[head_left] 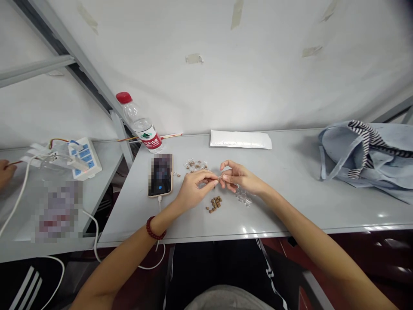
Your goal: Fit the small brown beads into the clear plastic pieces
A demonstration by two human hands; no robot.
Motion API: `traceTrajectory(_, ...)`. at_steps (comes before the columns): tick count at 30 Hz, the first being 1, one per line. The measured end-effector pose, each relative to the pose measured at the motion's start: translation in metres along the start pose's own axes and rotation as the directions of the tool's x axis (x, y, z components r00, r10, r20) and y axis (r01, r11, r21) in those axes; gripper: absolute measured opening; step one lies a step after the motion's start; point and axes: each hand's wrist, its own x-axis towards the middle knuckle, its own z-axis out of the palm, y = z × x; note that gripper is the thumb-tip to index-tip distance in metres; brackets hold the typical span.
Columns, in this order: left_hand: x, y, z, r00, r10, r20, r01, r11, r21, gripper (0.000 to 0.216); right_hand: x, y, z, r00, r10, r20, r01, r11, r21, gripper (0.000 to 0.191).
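My left hand (196, 188) and my right hand (240, 176) meet above the table, fingertips pinched around a tiny clear bottle (220, 177). Its details are mostly covered by the fingers. Just below the hands lies a loose group of small brown corks (214, 204). Several more clear bottles (243, 198) lie beneath and beside my right hand, partly hidden by it. Beyond my left hand is another cluster, clear bottles with brown bits at them (195, 164). A single small piece (177, 175) sits apart, near the phone.
A phone (160, 176) on a white cable lies left, near a red-capped water bottle (143, 127). A white packet (240, 140) rests by the wall. At right is a light blue cloth bag (364, 155). On the left table are a power strip (84, 157) and another person's hand (6, 172).
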Motion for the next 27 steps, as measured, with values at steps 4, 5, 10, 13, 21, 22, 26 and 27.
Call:
traceTrajectory(4, 0.001, -0.001, -0.005, 1.0, 0.031, 0.001, -0.031, 0.999, 0.029, 0.007, -0.001, 0.002, 0.001, 0.999, 0.003, 0.036, -0.003, 1.0, -0.002, 0.024)
traceTrajectory(5, 0.001, -0.002, -0.006, 0.999, 0.038, 0.006, -0.038, 0.998, 0.039, 0.007, -0.001, 0.002, 0.002, 0.999, 0.002, 0.048, -0.002, 1.0, -0.005, 0.025)
traceTrajectory(10, 0.002, -0.002, -0.011, 0.994, 0.073, 0.085, -0.078, 0.995, 0.059, 0.005, -0.002, 0.002, 0.005, 0.999, -0.009, 0.032, 0.009, 1.0, -0.002, 0.024)
traceTrajectory(13, 0.002, -0.001, -0.012, 0.995, 0.047, 0.084, -0.051, 0.998, 0.047, 0.005, -0.002, 0.001, 0.006, 0.999, -0.022, 0.039, 0.021, 1.0, 0.009, 0.022)
traceTrajectory(21, 0.001, -0.002, -0.011, 0.938, -0.25, 0.242, 0.291, 0.945, -0.149, 0.009, -0.003, 0.0, 0.005, 0.991, 0.03, 0.131, -0.026, 0.999, -0.034, 0.022)
traceTrajectory(22, 0.001, -0.003, -0.011, 0.927, -0.271, 0.259, 0.318, 0.935, -0.16, 0.009, -0.003, -0.001, 0.005, 0.991, 0.038, 0.131, -0.034, 0.999, -0.035, 0.022)
traceTrajectory(26, 0.001, -0.004, -0.012, 0.884, -0.334, 0.327, 0.398, 0.905, -0.153, 0.01, -0.005, -0.003, 0.008, 0.989, 0.066, 0.131, -0.056, 0.995, -0.081, 0.026)
traceTrajectory(27, 0.001, -0.004, -0.012, 0.875, -0.342, 0.344, 0.411, 0.899, -0.152, 0.009, -0.005, -0.003, 0.008, 0.989, 0.073, 0.13, -0.06, 0.993, -0.1, 0.027)
